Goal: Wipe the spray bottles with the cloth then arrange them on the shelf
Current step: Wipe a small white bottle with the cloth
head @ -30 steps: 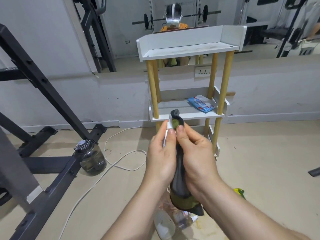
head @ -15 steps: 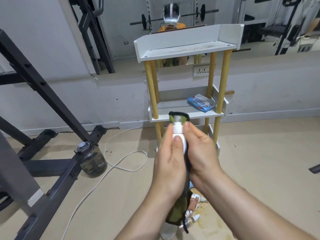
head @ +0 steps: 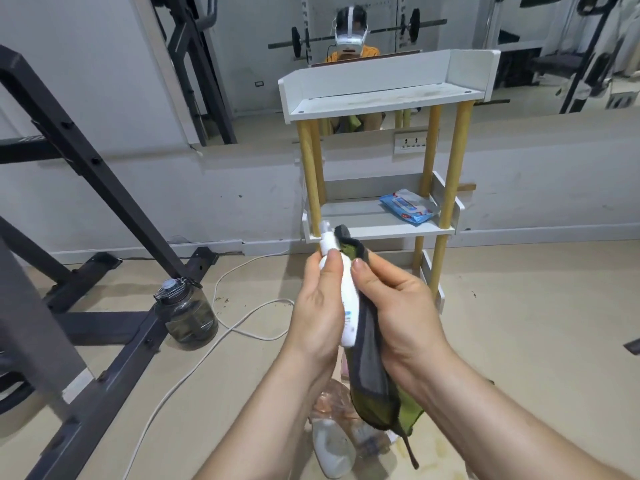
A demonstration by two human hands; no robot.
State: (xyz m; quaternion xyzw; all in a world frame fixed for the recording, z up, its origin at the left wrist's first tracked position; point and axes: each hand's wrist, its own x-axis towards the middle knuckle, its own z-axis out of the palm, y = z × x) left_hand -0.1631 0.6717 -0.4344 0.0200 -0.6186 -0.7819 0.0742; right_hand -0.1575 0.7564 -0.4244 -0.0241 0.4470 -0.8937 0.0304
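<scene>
Gripping a slim white spray bottle (head: 347, 299) upright in the left hand (head: 320, 306), fingers curled behind it and thumb laid across its shoulder just under the nozzle. Pinching a grey-and-green cloth (head: 370, 368) in the right hand (head: 398, 306), thumb on top, and pressing it along the bottle's right side, with the loose end hanging below both wrists. Held above a beige floor, in front of a white tiered shelf unit (head: 381, 98) on wooden legs.

On the middle tier, toward its right end, a blue pack of wet wipes (head: 408, 207). Directly beneath the hands, on the floor, a white plastic bottle (head: 332, 448) beside crumpled clear plastic and other small items too blurred to name. To the left, a dark translucent water jug (head: 188, 317) standing against the foot of a black steel rack (head: 86, 161), with a white cable (head: 242, 327) looping past it. Behind the shelf unit, a wall mirror (head: 263, 46) reflecting a barbell and the person in a headset, with a white socket strip (head: 414, 143) just below.
</scene>
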